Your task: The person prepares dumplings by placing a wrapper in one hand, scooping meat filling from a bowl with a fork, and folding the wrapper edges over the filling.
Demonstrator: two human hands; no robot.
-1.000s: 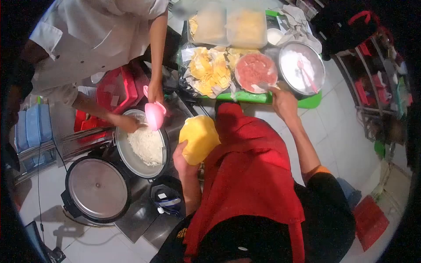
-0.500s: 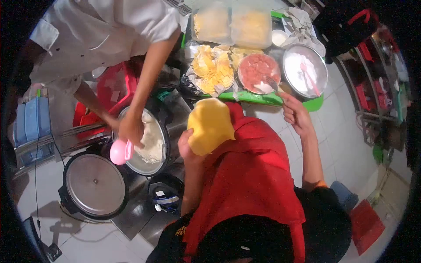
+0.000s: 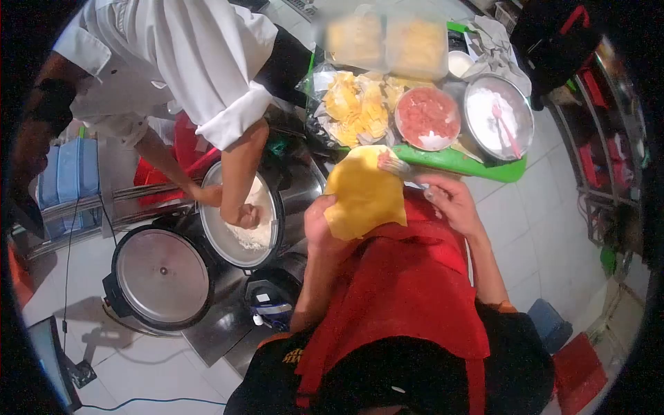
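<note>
My left hand (image 3: pixel 319 223) grips the side of a thin, floppy yellow sheet (image 3: pixel 363 200) held over my lap. A fork (image 3: pixel 395 166) is pinched in my right hand (image 3: pixel 449 202), its tines at the sheet's upper right. A small pink dab of filling (image 3: pixel 384 159) shows by the tines. Just beyond sits a bowl of pink, minced-looking filling (image 3: pixel 427 114) with a white patch near its front. Left of that bowl lies a pile of crumpled yellow sheets (image 3: pixel 356 107).
A co-worker's hand (image 3: pixel 247 216) presses into white food inside a large pot (image 3: pixel 238 261) at left. The metal lid (image 3: pixel 162 277) lies nearby. On the green-edged table (image 3: pixel 508 171) stand a metal bowl of white powder (image 3: pixel 484 104) and translucent containers (image 3: pixel 416 48).
My right hand brought the fork from the filling bowl down to the yellow sheet. The co-worker leaned further over the pot, and the pink scoop there has gone from view.
</note>
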